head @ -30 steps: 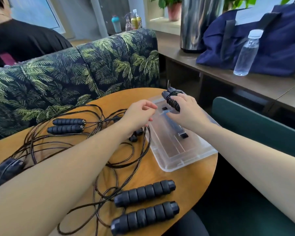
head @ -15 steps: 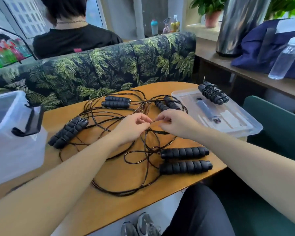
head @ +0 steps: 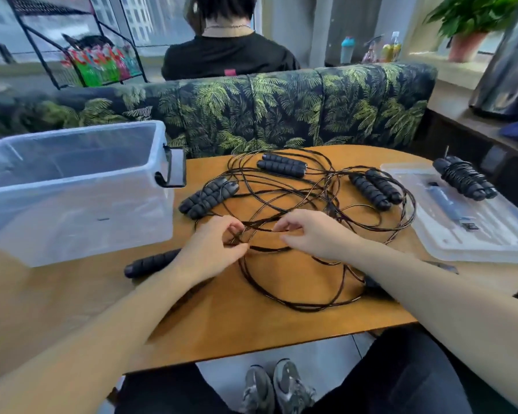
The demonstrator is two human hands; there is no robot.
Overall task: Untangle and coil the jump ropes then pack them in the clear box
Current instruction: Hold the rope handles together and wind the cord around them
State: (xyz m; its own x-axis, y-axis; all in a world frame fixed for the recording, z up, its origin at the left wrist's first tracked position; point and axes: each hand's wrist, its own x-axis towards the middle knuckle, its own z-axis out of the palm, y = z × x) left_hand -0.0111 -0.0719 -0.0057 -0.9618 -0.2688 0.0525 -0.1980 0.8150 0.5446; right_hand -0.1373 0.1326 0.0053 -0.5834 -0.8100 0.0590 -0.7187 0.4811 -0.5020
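Hands (head: 215, 246) (head: 314, 234) now apart, tangled cords (head: 281, 204) between.

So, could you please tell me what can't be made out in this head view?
- Handle near right forearm: mostly hidden beneath it.
- Handle by left hand: one end covered by the wrist.
- Tangled cords: which cord joins which handle, too thin and overlapped.
- Clear box: left side cut off.

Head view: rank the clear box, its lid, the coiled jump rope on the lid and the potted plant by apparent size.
1. clear box, nearest
2. lid, partly cut off
3. potted plant and coiled jump rope: look alike; the plant is farther and cropped, so unranked.
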